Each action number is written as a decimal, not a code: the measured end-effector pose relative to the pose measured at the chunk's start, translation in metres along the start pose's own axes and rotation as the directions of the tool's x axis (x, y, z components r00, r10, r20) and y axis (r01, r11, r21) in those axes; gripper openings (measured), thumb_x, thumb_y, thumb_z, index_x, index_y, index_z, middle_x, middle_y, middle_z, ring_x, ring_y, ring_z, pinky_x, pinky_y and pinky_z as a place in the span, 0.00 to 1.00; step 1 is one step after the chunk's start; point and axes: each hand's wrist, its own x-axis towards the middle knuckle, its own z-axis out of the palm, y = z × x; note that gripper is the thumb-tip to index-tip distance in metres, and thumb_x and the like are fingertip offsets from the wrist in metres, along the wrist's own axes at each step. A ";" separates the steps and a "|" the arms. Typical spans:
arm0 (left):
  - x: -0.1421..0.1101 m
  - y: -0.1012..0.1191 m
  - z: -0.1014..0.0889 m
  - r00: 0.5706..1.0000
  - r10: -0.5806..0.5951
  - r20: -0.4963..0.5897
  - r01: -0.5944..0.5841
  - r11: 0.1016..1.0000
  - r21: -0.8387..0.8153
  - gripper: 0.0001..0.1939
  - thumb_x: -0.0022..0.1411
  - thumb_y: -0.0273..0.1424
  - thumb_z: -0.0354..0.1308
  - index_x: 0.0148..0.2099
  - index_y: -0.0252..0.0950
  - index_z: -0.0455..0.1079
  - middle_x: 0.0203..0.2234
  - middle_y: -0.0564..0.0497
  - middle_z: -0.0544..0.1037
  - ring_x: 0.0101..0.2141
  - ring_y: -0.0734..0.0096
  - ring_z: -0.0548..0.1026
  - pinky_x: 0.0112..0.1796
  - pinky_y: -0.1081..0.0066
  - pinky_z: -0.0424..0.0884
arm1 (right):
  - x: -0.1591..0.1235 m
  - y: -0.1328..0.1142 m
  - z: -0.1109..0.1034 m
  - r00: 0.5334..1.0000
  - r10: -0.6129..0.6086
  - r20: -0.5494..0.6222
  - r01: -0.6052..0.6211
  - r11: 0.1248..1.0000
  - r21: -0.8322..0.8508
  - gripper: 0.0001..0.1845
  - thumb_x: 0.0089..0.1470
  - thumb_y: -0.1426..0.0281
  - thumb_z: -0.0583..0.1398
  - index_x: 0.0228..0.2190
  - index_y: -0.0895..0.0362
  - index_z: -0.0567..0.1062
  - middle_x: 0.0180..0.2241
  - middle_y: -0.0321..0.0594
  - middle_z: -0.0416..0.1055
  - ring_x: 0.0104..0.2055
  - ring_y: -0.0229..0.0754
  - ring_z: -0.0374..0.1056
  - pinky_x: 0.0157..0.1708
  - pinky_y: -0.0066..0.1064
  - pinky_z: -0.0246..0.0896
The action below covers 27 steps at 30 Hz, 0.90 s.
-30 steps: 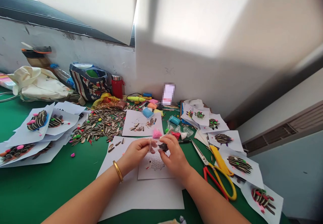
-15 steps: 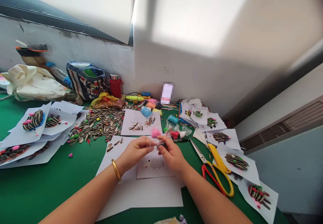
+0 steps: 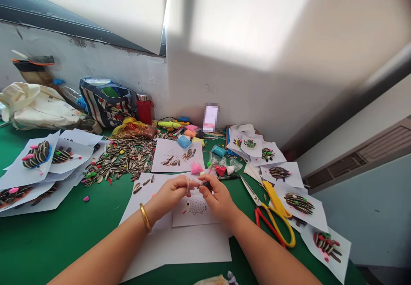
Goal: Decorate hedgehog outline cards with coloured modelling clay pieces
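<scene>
Left hand [image 3: 171, 194], pinching clear film [image 3: 188, 186], has shifted toward the right hand [image 3: 218, 197], which grasps a dark lump [image 3: 206, 185] over the animal drawing [image 3: 196, 206], left of the scissors [image 3: 253, 193].

Daylight — window [image 3: 19, 7]; glare on pale panel [image 3: 237, 23] (soft shadow); edges stretched

The thin white sheet with the line-drawn spiny animal [image 3: 196, 211] is looking like smooth matt paper; the thin clear film [image 3: 188, 186] is showing a plastic sheen; the round gold-coloured bangle [image 3: 145, 217] is gleaming like polished metal. The long red-and-yellow-handled scissors [image 3: 262, 204] are pairing shiny metal blades with smooth plastic grips; the floppy cream bag [image 3: 45, 112] is showing matt, creased cloth.
</scene>
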 end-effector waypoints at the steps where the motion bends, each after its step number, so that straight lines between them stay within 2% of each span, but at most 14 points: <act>1: 0.000 0.001 0.000 1.000 0.004 -0.002 -0.004 1.000 -0.010 0.16 0.57 0.28 0.50 0.40 0.38 0.80 0.28 0.51 0.73 0.31 0.70 0.70 0.37 0.68 0.69 | 0.000 0.000 0.000 1.000 -0.002 0.006 0.002 1.000 0.005 0.15 0.60 0.63 0.57 0.49 0.52 0.69 0.34 0.37 0.71 0.32 0.38 0.66 0.33 0.30 0.64; 4: -0.001 0.003 0.000 1.000 -0.017 -0.009 0.016 0.998 -0.063 0.13 0.58 0.29 0.51 0.36 0.36 0.78 0.26 0.52 0.71 0.31 0.70 0.68 0.37 0.70 0.67 | 0.001 -0.002 0.000 0.999 0.007 0.035 -0.008 1.000 0.016 0.21 0.55 0.65 0.62 0.50 0.52 0.68 0.39 0.38 0.72 0.35 0.40 0.67 0.37 0.32 0.65; 7: -0.002 0.005 -0.001 0.999 -0.045 0.000 0.044 0.994 -0.100 0.11 0.57 0.29 0.52 0.32 0.35 0.77 0.26 0.53 0.69 0.31 0.71 0.67 0.36 0.71 0.66 | 0.002 -0.003 0.001 0.999 0.037 0.034 -0.036 0.999 -0.010 0.21 0.53 0.68 0.62 0.49 0.53 0.69 0.40 0.39 0.72 0.36 0.40 0.67 0.38 0.33 0.64; 13: 0.000 0.004 -0.004 0.998 0.031 0.063 -0.033 0.999 0.032 0.20 0.54 0.27 0.49 0.43 0.37 0.80 0.29 0.51 0.72 0.34 0.68 0.69 0.41 0.68 0.66 | 0.003 -0.001 0.000 0.998 0.057 -0.017 -0.058 0.997 -0.044 0.16 0.55 0.67 0.61 0.46 0.54 0.71 0.40 0.41 0.73 0.37 0.41 0.68 0.36 0.32 0.64; 19: 0.000 -0.003 -0.005 0.996 0.020 0.091 -0.020 1.000 0.002 0.22 0.56 0.25 0.48 0.47 0.38 0.79 0.30 0.51 0.75 0.34 0.68 0.72 0.42 0.67 0.68 | 0.003 -0.002 -0.001 0.998 0.054 -0.011 -0.054 0.998 -0.044 0.15 0.56 0.65 0.61 0.46 0.54 0.72 0.39 0.40 0.74 0.36 0.41 0.68 0.34 0.31 0.63; 22: -0.001 -0.003 -0.004 0.998 -0.008 0.059 0.010 0.999 -0.039 0.19 0.58 0.28 0.51 0.47 0.37 0.79 0.31 0.50 0.77 0.35 0.67 0.72 0.42 0.66 0.69 | 0.003 -0.002 0.000 0.998 0.061 -0.011 -0.061 0.997 -0.051 0.19 0.55 0.65 0.62 0.49 0.53 0.72 0.42 0.42 0.74 0.37 0.42 0.68 0.35 0.32 0.64; 25: -0.001 -0.002 -0.003 0.998 -0.048 0.044 0.053 0.992 -0.116 0.17 0.59 0.33 0.55 0.48 0.36 0.78 0.37 0.47 0.79 0.38 0.64 0.73 0.43 0.66 0.69 | 0.003 -0.001 0.000 0.998 0.064 -0.007 -0.064 0.996 -0.060 0.24 0.53 0.66 0.64 0.52 0.52 0.70 0.44 0.42 0.73 0.36 0.41 0.68 0.34 0.32 0.63; 27: -0.001 -0.001 -0.003 0.996 -0.070 0.059 0.078 0.986 -0.145 0.16 0.59 0.38 0.58 0.45 0.35 0.79 0.39 0.45 0.79 0.38 0.64 0.74 0.42 0.66 0.69 | 0.003 -0.001 0.000 0.999 0.054 -0.008 -0.055 0.997 -0.061 0.23 0.54 0.65 0.64 0.51 0.52 0.70 0.44 0.42 0.74 0.36 0.41 0.68 0.33 0.31 0.63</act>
